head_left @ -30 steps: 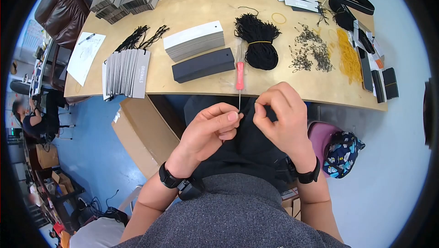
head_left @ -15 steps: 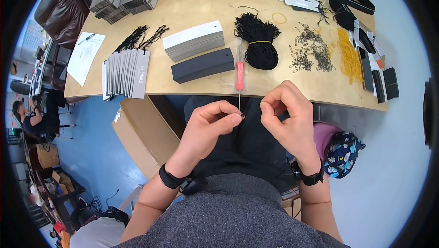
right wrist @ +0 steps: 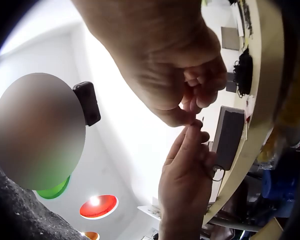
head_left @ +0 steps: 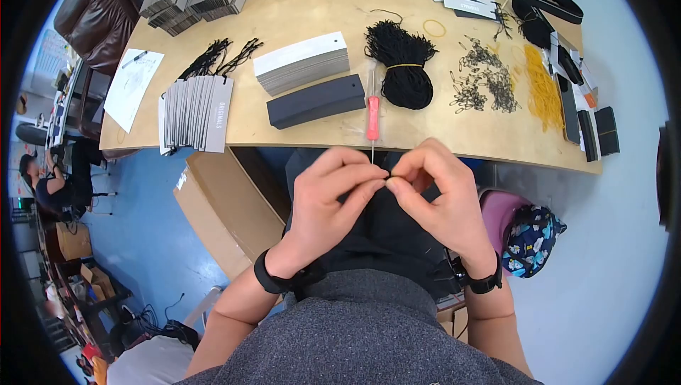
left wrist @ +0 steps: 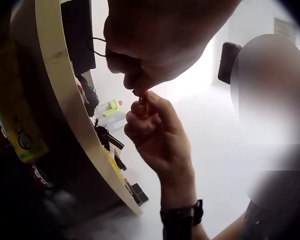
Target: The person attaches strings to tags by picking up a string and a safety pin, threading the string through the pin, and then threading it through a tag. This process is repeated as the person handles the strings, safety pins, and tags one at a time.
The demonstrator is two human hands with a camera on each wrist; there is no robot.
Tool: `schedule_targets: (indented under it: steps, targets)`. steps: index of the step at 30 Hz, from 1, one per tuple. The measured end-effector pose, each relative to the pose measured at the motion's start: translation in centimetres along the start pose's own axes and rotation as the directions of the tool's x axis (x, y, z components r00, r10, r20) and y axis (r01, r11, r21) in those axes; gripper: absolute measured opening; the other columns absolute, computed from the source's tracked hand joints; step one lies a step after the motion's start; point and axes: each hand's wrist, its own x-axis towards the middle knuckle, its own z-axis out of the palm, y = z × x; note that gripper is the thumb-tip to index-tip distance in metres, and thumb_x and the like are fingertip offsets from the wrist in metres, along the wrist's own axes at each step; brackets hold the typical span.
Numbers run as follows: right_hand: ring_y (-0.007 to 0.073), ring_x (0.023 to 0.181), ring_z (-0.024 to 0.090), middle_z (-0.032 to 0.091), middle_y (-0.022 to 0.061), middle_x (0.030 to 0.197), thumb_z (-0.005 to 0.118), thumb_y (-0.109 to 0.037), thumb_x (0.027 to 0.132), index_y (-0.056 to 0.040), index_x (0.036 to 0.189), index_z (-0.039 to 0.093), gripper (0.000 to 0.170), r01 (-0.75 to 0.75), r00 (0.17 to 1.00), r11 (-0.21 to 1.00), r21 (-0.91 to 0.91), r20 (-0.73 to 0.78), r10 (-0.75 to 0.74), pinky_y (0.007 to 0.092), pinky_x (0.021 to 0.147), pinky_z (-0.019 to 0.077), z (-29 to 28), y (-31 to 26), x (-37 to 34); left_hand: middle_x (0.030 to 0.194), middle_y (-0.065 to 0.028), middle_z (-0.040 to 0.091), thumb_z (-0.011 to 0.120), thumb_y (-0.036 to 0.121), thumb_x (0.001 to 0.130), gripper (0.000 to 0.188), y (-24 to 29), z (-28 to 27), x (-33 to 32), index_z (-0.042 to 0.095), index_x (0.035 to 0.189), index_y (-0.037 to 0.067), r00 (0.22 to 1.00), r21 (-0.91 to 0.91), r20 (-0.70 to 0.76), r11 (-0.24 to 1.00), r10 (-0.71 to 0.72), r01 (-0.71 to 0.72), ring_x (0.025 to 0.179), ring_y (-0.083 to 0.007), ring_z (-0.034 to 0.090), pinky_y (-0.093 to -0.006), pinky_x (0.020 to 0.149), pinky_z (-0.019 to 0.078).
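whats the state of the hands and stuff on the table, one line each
left hand: pinching a looped black cord
right hand: pinching, apparently the same cord
cord bundle: banded
pink tool: shaft past edge of table
white tags: stacked
dark tags: stacked
printed tags: fanned, strung
metal pins: loose, spread
yellow rubber bands: heaped

Left hand [head_left: 323,197] and right hand [head_left: 447,193] closer together; fingers [head_left: 407,161], earlier apart, now meet

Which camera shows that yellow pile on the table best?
The head view: it shows the whole yellow pile from above, unobstructed. The left wrist view catches only a sliver; the right wrist view shows none.
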Motion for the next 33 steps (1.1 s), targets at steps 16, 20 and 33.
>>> schedule_targets:
  steps: [16,20,33]
  targets:
    - [0.0221,0.08,0.058,0.057,0.0037,0.089,0.076,-0.005,0.071,-0.0076,0.094,0.067,0.024,0.523,0.843,0.769,-0.368,0.09,-0.53,0.0339,0.068,0.0465,-1.0,1.0,1.0,0.093,-0.0019,0.068,0.065,0.012,0.096,0.016,-0.5,-1.3,0.0,0.07,0.101,-0.003,0.809,-0.546,0.402,0.597,-0.429,0.588,0.087,-0.0061,0.058,-0.0224,0.082,0.0474]
    - [0.0213,0.081,0.057,0.057,0.0026,0.089,0.076,-0.007,0.07,-0.0071,0.094,0.067,0.025,0.54,0.837,0.739,-0.403,0.158,-0.525,0.0343,0.073,0.0449,-1.0,0.8,0.8,0.09,-0.0003,0.068,0.065,0.011,0.095,0.015,-0.3,-1.5,-0.1,0.07,0.098,-0.003,0.797,-0.535,0.408,0.59,-0.445,0.604,0.086,-0.0055,0.058,-0.0219,0.08,0.0464]
    - [0.0235,0.08,0.057,0.055,0.0057,0.084,0.074,-0.003,0.069,-0.0055,0.083,0.061,0.019,0.483,0.864,0.684,-0.546,0.169,-0.475,0.036,0.071,0.0442,0.3,2.0,1.4,0.088,-0.0008,0.064,0.068,-0.001,0.089,0.004,0.6,0.4,-0.6,0.068,0.092,-0.004,0.965,0.018,0.006,0.965,-0.263,0.262,0.076,-0.0045,0.055,-0.02,0.067,0.0436]
